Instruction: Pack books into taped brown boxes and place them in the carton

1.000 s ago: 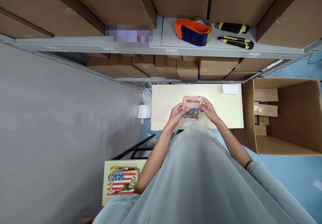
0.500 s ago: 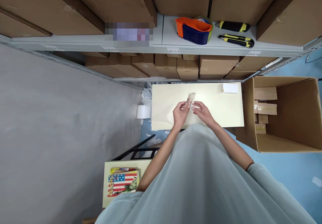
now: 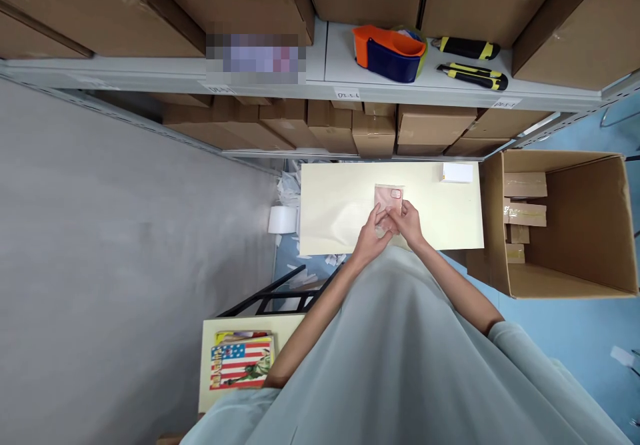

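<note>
Pink packet [image 3: 383, 195] flipped: printed front up at first, edge-on midway, now plainer back with red-outlined mark [image 3: 396, 193] (upper right corner) showing. Left hand [image 3: 369, 241], right hand [image 3: 411, 225] closer together, now over packet's lower part.

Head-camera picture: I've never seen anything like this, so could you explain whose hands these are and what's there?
There's no machine here: a person wears the camera on their head, looking forward and down at their own bare hands. The left hand and right hand hold a thin pink packet over a pale table. A white box lies near the far right corner. Beyond, a shelf carries a tape dispenser and two utility knives.
</note>
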`<state>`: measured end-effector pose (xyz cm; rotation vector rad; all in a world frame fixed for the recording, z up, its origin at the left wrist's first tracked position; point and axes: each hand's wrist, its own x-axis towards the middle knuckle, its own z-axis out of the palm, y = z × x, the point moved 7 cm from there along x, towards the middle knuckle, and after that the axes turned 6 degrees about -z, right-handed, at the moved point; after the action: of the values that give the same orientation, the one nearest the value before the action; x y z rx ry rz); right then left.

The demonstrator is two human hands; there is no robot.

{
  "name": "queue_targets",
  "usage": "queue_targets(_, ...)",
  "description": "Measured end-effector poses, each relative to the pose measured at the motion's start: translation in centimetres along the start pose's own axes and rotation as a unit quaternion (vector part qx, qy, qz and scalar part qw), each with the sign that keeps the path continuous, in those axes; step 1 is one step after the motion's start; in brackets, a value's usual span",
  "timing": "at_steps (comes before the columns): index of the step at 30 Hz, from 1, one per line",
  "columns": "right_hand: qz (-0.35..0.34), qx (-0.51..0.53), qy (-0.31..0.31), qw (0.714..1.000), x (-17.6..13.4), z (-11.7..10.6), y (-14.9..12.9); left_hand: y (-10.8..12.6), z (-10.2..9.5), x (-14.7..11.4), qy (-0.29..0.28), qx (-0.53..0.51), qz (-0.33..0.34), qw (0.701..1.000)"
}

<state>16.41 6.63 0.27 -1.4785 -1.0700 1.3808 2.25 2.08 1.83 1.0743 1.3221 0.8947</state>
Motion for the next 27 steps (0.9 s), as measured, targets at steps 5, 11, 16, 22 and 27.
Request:
queue_targets(5,0.015,-0.011,-0.017,1.000,0.2,-0.8,0.4,-1.0,-3.5,0.7,0.092,-0.025,-0.045,0.994)
queue_targets(11,0.033,0.060,-0.099,0.993,-0.3,-0.3,-0.3,-1.9,-6.6,1.8,0.084,-0.048,-0.125,0.987)
queue_targets(16,0.037,0.058,-0.119,0.991,-0.3,-0.2,-0.5,-1.9,-6.3,1.9,0.073,-0.074,-0.120,0.987)
queue_targets(22,0.025,0.042,-0.153,0.987,0.2,-0.2,-0.3,-2.2,-6.6,2.1,0.113,-0.065,-0.108,0.986)
queue_targets(27,-0.027,-0.038,-0.141,0.989,0.5,-1.0,-0.9,-0.9,-6.9,1.6,0.113,-0.022,-0.086,0.990)
